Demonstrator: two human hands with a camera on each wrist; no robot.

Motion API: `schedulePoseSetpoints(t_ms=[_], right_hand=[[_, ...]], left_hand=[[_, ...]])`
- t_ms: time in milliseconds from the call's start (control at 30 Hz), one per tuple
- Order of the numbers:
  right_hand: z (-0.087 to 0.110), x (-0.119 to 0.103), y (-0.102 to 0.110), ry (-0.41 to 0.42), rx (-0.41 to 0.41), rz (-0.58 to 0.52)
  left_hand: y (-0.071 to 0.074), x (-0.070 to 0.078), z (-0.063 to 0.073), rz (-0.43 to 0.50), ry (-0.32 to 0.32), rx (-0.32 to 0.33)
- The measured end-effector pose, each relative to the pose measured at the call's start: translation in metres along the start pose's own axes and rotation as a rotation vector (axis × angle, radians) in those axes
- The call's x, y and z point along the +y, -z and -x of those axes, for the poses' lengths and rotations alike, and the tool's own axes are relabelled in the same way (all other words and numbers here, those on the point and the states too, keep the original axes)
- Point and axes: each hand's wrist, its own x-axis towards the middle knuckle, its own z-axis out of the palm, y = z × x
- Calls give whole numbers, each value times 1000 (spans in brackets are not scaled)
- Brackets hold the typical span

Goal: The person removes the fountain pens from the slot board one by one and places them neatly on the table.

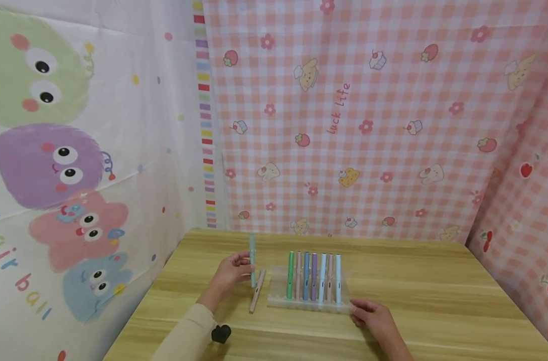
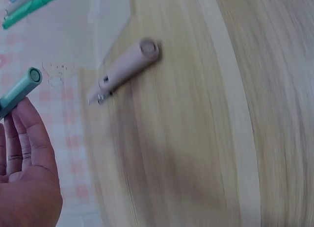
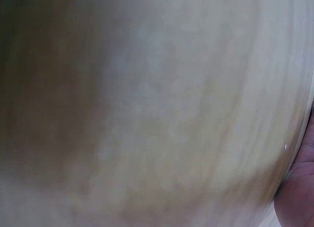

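Note:
My left hand (image 1: 231, 273) pinches a pale teal pen (image 1: 252, 250) by its lower half and holds it nearly upright, left of a clear pen stand (image 1: 274, 288). In the left wrist view the same pen (image 2: 20, 92) shows its round end beyond the fingertips. A beige-pink pen (image 1: 257, 292) lies on the table between that hand and the stand. Several capped pens lean side by side in the stand, among them a green pen (image 1: 290, 276), a purple pen (image 1: 313, 277) and a light blue pen (image 1: 338, 278). My right hand (image 1: 375, 321) grips the stand's front right corner.
The wooden table (image 1: 436, 296) reaches back to a pink checked cloth (image 1: 346, 150). A white cloth with cartoon figures (image 1: 143, 125) hangs along the left side, and another pink cloth (image 1: 522, 215) on the right. A black heart-shaped piece (image 1: 221, 333) sits by the left sleeve.

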Motion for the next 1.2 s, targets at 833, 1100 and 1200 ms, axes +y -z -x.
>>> schedulePoseSetpoints(t_ms=[833, 1100, 1200], right_hand=[[1, -3, -1, 0, -5, 20], [0, -1, 0, 17, -9, 41], [1, -1, 0, 15, -7, 47]], left_hand=[[22, -30, 12, -127, 219, -1], [20, -31, 18, -164, 245, 2], [19, -31, 19, -176, 239, -11]])
